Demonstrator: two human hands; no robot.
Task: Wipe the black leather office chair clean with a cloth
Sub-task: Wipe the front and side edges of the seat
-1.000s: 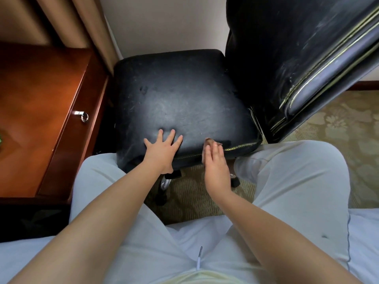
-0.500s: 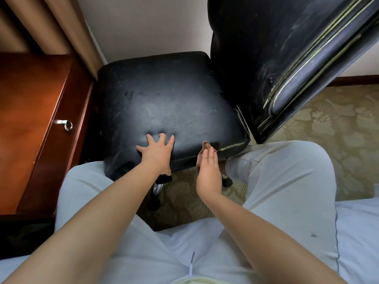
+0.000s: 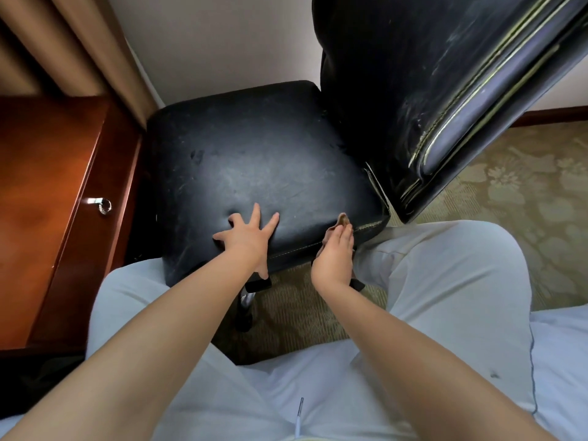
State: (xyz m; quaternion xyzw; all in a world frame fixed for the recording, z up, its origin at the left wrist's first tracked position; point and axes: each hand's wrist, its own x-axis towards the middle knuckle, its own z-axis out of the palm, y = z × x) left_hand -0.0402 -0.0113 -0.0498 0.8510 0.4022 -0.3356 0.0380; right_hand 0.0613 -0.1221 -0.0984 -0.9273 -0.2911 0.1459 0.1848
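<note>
The left hand (image 3: 246,238) lay spread flat, holding nothing, bracing the chair seat (image 3: 254,173) near its front edge. Just to its right, the right hand (image 3: 334,259) pressed a brown cloth (image 3: 343,219) against that edge with straight fingers. The stitched seam ran onward right of the cloth, the backrest (image 3: 429,90) beyond it.

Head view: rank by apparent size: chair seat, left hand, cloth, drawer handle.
1. Chair seat, by far the largest.
2. Left hand, spread flat on the seat.
3. Cloth and drawer handle: unranked. Only a small brown bit of cloth shows past the right hand, roughly handle-sized.
</note>
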